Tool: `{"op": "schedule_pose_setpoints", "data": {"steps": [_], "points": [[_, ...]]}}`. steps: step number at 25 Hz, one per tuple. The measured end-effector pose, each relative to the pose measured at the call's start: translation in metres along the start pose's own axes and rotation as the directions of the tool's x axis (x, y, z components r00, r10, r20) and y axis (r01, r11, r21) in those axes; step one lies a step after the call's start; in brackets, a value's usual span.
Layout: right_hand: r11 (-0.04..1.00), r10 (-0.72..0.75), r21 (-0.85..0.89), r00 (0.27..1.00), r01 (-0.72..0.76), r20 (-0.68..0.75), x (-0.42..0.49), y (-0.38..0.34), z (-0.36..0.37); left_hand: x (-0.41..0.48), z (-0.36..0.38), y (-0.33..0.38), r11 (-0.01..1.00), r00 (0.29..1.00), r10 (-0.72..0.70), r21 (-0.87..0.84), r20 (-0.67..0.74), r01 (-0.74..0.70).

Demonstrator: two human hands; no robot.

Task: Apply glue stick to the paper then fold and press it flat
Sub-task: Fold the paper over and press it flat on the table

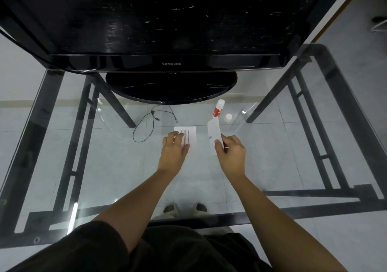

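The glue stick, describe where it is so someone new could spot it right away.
Start at the black monitor's round base on the glass table. Just right of it and nearer the person stands the glue stick, beyond the right hand. It alone has a red label; a small white cap sits beside it.

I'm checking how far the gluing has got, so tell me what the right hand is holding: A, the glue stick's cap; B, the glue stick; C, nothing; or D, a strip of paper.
D: the right hand pinches a strip of paper lifted off the glass table, while the glue stick stands untouched beyond it.
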State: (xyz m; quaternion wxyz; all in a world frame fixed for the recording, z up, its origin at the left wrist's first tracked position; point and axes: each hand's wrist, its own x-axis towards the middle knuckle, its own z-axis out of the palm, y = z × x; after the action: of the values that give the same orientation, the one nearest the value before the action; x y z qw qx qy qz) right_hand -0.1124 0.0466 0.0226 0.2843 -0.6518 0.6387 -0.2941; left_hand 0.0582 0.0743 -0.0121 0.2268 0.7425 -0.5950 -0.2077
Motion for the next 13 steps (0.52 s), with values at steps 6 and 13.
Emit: {"op": "schedule_pose_setpoints", "data": {"steps": [6, 13], "points": [[0.992, -0.12, -0.023, 0.992, 0.121, 0.039, 0.001, -0.009, 0.005, 0.033, -0.038, 0.018, 0.83, 0.973, -0.199, -0.508, 0.118, 0.231], [0.93, -0.319, -0.132, 0.931, 0.344, 0.176, -0.004, -0.028, 0.018, 0.045, -0.062, 0.024, 0.685, 0.923, -0.228, -0.623, 0.309, 0.378]]}}
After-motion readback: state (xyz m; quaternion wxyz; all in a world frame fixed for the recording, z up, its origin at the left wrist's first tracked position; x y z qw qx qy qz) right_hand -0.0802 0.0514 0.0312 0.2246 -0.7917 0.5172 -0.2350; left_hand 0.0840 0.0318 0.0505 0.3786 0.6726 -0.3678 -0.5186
